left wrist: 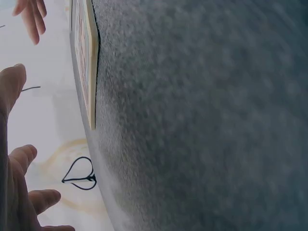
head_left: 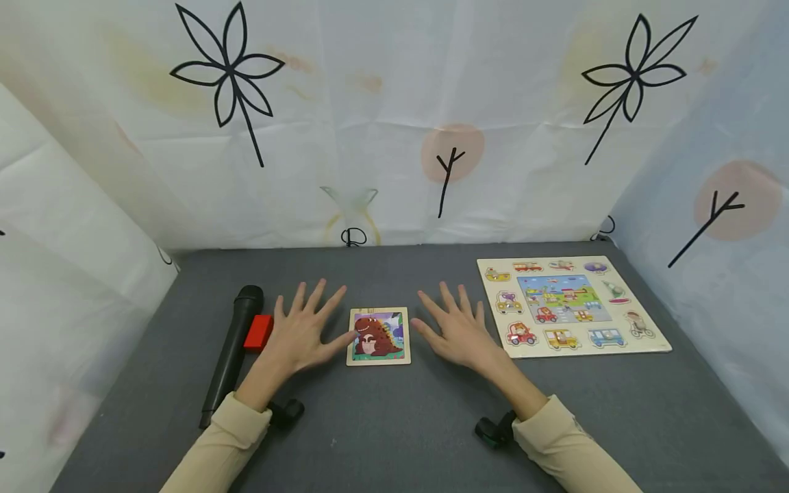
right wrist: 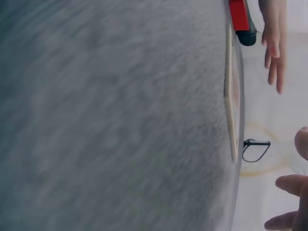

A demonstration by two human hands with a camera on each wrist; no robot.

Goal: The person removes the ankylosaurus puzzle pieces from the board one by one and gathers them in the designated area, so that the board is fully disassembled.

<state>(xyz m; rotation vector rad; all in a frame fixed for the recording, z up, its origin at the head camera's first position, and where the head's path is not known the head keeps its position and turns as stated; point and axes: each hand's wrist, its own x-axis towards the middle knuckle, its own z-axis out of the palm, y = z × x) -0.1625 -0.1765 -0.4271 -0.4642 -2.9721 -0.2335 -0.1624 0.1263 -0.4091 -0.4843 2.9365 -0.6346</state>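
Between the two hands a small square dinosaur puzzle lies flat, its picture framed by a pale wooden border. My left hand hovers palm down to its left, fingers spread, the thumb tip overlapping the puzzle's edge in the head view. On the other side my right hand is spread the same way, its thumb close to the puzzle's right edge. Neither hand holds anything. Both wrist views show the puzzle edge-on, with the fingers of the left hand and the fingers of the right above table level.
A black microphone lies at the left, beside a red block close to the left hand. At the back right rests a larger vehicle puzzle board. Patterned white cloth hangs behind and at both sides of the grey table.
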